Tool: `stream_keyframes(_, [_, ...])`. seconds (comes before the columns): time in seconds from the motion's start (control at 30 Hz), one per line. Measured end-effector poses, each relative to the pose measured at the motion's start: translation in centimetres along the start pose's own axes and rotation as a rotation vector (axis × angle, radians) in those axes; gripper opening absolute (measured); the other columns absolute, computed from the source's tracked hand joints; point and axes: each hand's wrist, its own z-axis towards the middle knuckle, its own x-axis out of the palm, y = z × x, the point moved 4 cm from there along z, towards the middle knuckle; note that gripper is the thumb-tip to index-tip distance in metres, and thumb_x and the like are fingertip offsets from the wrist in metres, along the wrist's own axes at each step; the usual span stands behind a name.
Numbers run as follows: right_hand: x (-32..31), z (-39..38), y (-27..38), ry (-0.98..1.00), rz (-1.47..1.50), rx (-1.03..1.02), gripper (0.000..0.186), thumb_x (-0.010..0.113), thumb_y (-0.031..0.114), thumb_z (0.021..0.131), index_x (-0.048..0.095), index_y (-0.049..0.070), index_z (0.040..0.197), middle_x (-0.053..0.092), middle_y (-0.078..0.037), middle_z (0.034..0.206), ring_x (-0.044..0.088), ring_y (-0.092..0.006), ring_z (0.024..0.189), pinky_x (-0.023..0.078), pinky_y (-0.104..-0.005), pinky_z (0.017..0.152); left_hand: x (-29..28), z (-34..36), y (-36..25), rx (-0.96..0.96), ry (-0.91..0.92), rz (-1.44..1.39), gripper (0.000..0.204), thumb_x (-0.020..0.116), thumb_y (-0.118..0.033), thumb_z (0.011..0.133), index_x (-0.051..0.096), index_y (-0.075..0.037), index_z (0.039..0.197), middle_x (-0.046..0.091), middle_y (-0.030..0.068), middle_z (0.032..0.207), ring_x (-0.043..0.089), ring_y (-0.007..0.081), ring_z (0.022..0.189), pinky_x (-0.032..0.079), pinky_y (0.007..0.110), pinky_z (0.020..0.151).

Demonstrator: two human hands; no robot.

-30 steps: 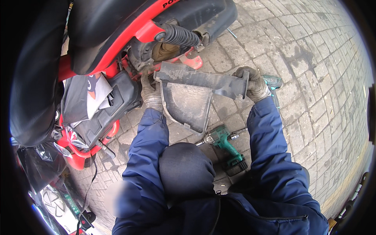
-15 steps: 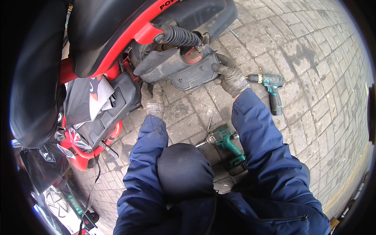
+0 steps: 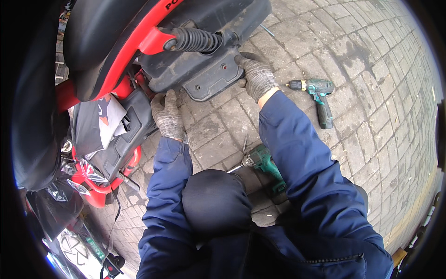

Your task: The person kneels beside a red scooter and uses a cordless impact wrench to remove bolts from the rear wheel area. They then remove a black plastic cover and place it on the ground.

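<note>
A dusty black plastic cover (image 3: 209, 80) with a raised panel and two screw holes sits against the lower side of a red and black scooter (image 3: 139, 46), just below its black coil shock absorber (image 3: 197, 42). My right hand (image 3: 257, 76), in a grey knit work glove, is closed round the cover's right end. At the lower left corner of the cover, my gloved left hand (image 3: 168, 114) has its fingers curled against the edge. Part of the left fingertips is hidden by the cover.
On the paving to the right lies a green and black drill (image 3: 318, 93). A green impact wrench (image 3: 265, 165) lies near my right forearm, partly hidden. The scooter's black footboard (image 3: 132, 130) and red frame tube (image 3: 134, 162) are at the left. A thin rod (image 3: 267, 30) lies farther back.
The cover has moved up and inward against the scooter, closing over the space behind the shock absorber. Both hands moved with it, and the view has shifted slightly.
</note>
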Motion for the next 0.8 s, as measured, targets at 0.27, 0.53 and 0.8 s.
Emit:
stream_keyframes(0.27, [-1.3,2.4,-0.3,-0.025,-0.132,0.019,0.041,0.065,0.018,0.087,0.056,0.002,0.124,0.062,-0.009,0.092,0.053,-0.0124,0.056,0.043,-0.0227,0.038,2.0,0.0,-5.1,0.523,0.021,0.728,0.049,0.072,-0.017,0.084,0.051,0.0,0.125,0.06,0.0097,0.092,0.055,0.0169,0.07,0.049,0.031,0.07])
stream_keyframes(0.53, [-1.5,3.1,-0.5,-0.036,-0.195,0.061,0.041,0.065,0.019,0.087,0.057,0.0,0.122,0.064,-0.013,0.094,0.056,-0.0146,0.052,0.046,-0.0246,0.038,3.2,4.0,-8.1,0.292,-0.01,0.703,0.044,0.076,-0.023,0.081,0.054,0.002,0.11,0.065,0.0129,0.096,0.063,0.0209,0.082,0.05,0.032,0.077])
stream_keyframes(0.8, [-1.7,5.0,-0.1,0.001,-0.386,-0.029,0.052,0.07,0.028,0.084,0.056,-0.003,0.123,0.066,-0.019,0.103,0.066,-0.0225,0.079,0.054,-0.0334,0.061,4.4,6.6,-7.1,0.393,0.089,0.33,0.067,0.068,0.005,0.081,0.035,-0.001,0.139,0.051,0.0105,0.135,0.052,0.0199,0.12,0.038,0.03,0.105])
